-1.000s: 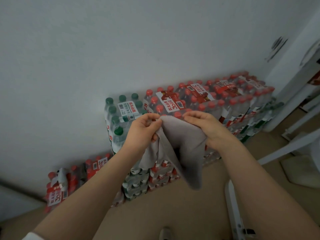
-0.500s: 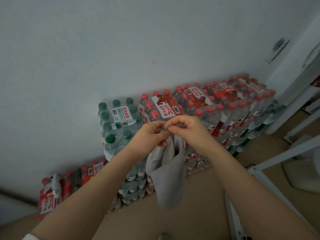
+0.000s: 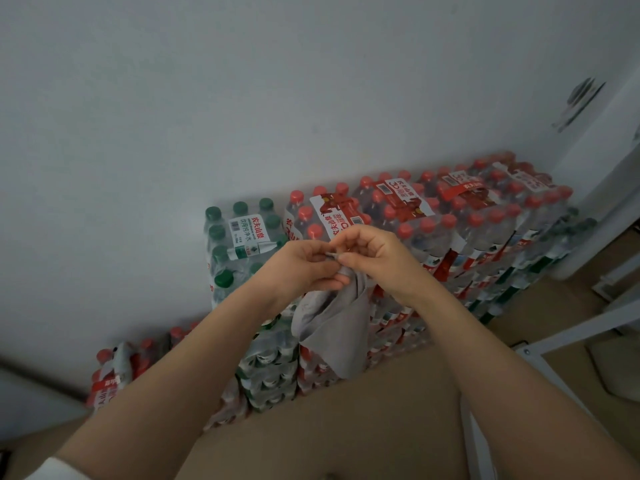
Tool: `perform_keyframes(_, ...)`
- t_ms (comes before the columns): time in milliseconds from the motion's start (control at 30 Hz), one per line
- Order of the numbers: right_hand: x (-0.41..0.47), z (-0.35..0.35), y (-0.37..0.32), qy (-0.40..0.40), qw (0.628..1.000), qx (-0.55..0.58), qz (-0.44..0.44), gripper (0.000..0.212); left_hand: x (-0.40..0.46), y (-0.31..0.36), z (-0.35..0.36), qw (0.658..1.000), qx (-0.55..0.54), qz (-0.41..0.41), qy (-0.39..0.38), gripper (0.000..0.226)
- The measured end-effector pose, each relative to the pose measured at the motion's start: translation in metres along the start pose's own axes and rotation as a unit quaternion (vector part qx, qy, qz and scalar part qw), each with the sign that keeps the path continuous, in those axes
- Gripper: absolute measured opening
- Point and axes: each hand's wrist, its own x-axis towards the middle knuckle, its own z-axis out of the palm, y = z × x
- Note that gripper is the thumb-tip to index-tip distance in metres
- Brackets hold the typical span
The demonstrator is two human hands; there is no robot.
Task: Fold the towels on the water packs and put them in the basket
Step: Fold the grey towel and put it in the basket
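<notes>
Both bare forearms reach forward from the bottom of the view and meet in front of the stacked, shrink-wrapped packs of water bottles; the left hand and the right hand are pressed close together, fingertips touching, and each pinches the top edge of the soft grey cloth towel between thumb and fingers; the towel's upper corners are gathered at that shared pinch, and the rest of the cloth hangs down freely in loose folds, narrowing to a point at the bottom, in the air in front of the packs and clear of the floor; it does not lie on the packs' tops. The packs stand in a long row against the plain pale wall, piled several layers high; most bottles carry red caps and red-and-white labels, while the green-capped pack with a white label sits at the row's left end, just behind the left hand; a lower, separate red-capped pack stands on the tan floor further left, near the wall; white metal frame bars cross the right side of the view beside the right forearm.
</notes>
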Motion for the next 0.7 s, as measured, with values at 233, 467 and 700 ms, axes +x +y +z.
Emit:
perform_keyframes(233, 0.002, 0.002, 0.009, 0.042, 0.992, -0.114, -0.024, 0.037, 0.001, -0.006, 0.005, 0.990, -0.098, -0.007, 0.105, 0.008)
perform_keyframes(467, -0.002, 0.008, 0.035, 0.163, 0.945, -0.281, 0.035, 0.024, -0.002, -0.006, 0.019, 0.981, -0.133, 0.042, 0.134, 0.011)
perform_keyframes(700, -0.015, 0.011, 0.056, 0.195, 0.912, -0.316, 0.173, 0.022, -0.035, 0.006, -0.013, 0.966, -0.156, 0.109, 0.172, 0.010)
